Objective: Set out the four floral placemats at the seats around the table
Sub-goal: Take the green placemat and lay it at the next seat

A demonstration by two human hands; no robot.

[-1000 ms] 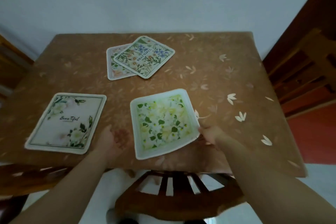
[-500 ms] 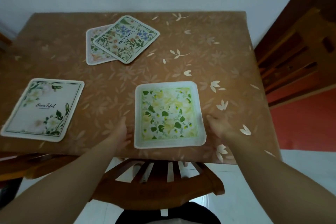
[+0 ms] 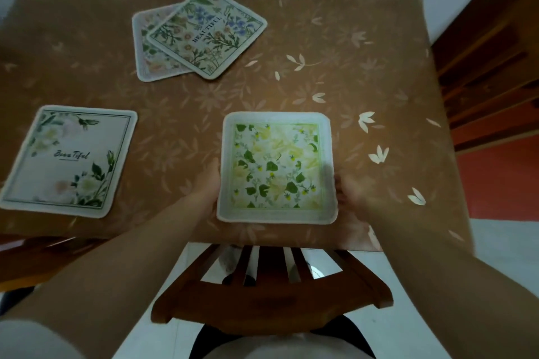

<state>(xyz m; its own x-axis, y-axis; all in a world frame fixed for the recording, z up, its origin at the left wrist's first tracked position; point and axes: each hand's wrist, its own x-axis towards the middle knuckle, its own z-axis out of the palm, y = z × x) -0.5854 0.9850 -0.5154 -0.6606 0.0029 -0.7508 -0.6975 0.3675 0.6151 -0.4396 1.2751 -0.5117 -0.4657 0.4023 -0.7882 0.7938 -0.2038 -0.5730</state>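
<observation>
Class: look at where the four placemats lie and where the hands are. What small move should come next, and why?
Probably let go of the green-leaf placemat, which lies square above the chair, and reach for the top placemat of the overlapping pair; those two are not yet set at seats.

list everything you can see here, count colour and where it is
green-and-yellow placemat: 1, white border with green leaves, near table edge, in front of the chair
white placemat: 1, pale with green corner sprays and script lettering, near left
blue-flowered placemat: 1, cream, far centre, tilted, overlapping another mat
pinkish placemat: 1, pale, far centre, partly covered
table: 1, brown cloth with leaf print
chair: 1, dark wood, pushed in at near edge
wooden furniture: brown, far right, unclear what
left hand: at the green mat's left edge
right hand: at its right edge, blurred
</observation>
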